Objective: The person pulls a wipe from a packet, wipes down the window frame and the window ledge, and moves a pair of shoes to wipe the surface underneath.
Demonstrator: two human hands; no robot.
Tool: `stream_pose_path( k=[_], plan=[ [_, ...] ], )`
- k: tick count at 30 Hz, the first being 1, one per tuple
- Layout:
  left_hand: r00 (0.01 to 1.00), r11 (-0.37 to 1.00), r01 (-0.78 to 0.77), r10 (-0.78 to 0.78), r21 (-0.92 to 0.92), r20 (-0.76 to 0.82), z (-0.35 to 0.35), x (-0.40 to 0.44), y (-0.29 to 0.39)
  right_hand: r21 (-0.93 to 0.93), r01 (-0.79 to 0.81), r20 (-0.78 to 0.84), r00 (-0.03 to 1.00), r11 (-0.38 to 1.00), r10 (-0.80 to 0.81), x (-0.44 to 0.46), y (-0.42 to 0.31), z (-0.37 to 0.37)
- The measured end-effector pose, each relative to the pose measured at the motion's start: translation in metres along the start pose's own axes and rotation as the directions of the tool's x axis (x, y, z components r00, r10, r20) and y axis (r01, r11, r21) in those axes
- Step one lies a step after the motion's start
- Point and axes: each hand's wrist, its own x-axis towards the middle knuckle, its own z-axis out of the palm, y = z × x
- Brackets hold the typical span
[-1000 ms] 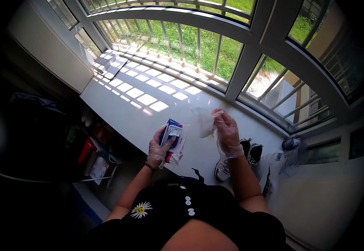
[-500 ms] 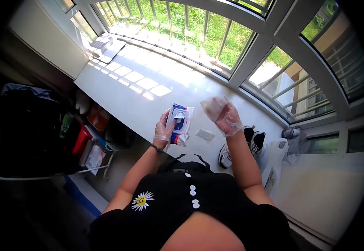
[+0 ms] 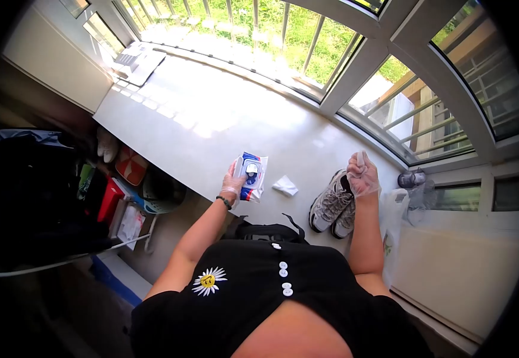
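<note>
My left hand (image 3: 232, 182), in a clear plastic glove, grips a blue and white wipes pack (image 3: 252, 176) by its left side, above the white surface. My right hand (image 3: 362, 175), also gloved, is raised near the grey sneakers (image 3: 330, 204), its fingers closed around something whitish that I cannot make out. A crumpled white wipe (image 3: 285, 185) lies on the surface between the pack and the sneakers.
A barred window (image 3: 283, 42) runs along the far side of the white ledge (image 3: 152, 134). Flat grey items (image 3: 142, 64) lie at its far left end. Plastic bags (image 3: 393, 209) stand at the right. Below left are a red box (image 3: 111, 200) and a dark chair.
My right hand has moved right, away from the wipe, and its fingers have closed. The wipe, earlier in that hand, now lies on the surface. My left hand still holds the pack.
</note>
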Motion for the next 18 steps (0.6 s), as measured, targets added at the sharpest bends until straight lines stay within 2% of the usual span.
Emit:
stream_pose_path(
  k=[2,3,4,5,6,7,8,9,10,12,13,15,17,18],
  plan=[
    [0.979,0.980,0.197,-0.198,0.032,0.041,-0.003,0.005,-0.008,-0.098,0.098,-0.291,0.949,0.990,-0.123,-0.010,-0.011,-0.004],
    [0.989,0.990,0.142,-0.142,0.002,0.047,-0.003,0.010,-0.002,-0.072,0.153,-0.365,0.915,0.986,-0.169,-0.016,-0.026,0.028],
    [0.992,0.990,0.114,-0.118,0.078,0.053,0.000,0.022,-0.010,-0.045,0.190,-0.241,0.951,0.981,-0.195,-0.011,-0.041,-0.006],
    [0.982,0.979,0.189,-0.189,0.074,0.001,-0.006,0.008,-0.018,-0.020,0.206,-0.223,0.953,0.978,-0.205,-0.015,-0.043,-0.028],
    [0.973,0.978,0.210,-0.207,-0.014,0.105,0.023,0.038,-0.002,-0.079,0.398,-0.306,0.863,0.914,-0.403,-0.044,-0.081,-0.015],
    [0.971,0.970,0.237,-0.236,-0.048,0.031,0.002,0.026,-0.014,-0.187,0.433,-0.395,0.789,0.882,-0.471,-0.031,-0.093,-0.023],
    [0.976,0.975,0.215,-0.214,0.052,-0.029,-0.020,0.032,-0.052,-0.202,0.485,-0.432,0.736,0.851,-0.522,-0.029,-0.107,-0.011],
    [0.984,0.984,0.175,-0.176,0.030,0.023,-0.016,0.056,-0.064,-0.270,0.605,-0.313,0.680,0.749,-0.663,-0.063,-0.148,0.008],
    [0.996,0.982,0.091,-0.087,0.167,-0.033,-0.047,0.056,-0.087,-0.335,0.634,-0.201,0.675,0.697,-0.710,-0.067,-0.166,0.024],
    [0.983,0.982,0.146,-0.130,0.118,-0.132,-0.051,0.046,-0.099,-0.541,0.766,0.024,0.426,0.347,-0.904,-0.087,-0.226,0.059],
    [0.975,0.975,0.171,-0.147,0.140,-0.169,-0.057,0.044,-0.102,-0.587,0.781,0.041,0.291,0.213,-0.956,-0.086,-0.269,0.043],
    [0.962,0.967,0.200,-0.164,0.156,-0.220,-0.065,0.033,-0.081,-0.671,0.736,0.105,-0.024,-0.089,-0.994,-0.106,-0.328,0.097],
    [0.942,0.965,0.229,-0.186,0.128,-0.280,-0.075,0.025,-0.081,-0.953,0.211,0.154,-0.285,-0.219,-0.946,-0.115,-0.395,0.105],
    [0.923,0.964,0.247,-0.203,0.099,-0.328,-0.079,0.019,-0.080,-0.950,0.218,0.154,-0.295,-0.223,-0.943,-0.115,-0.409,0.111]
  ],
)
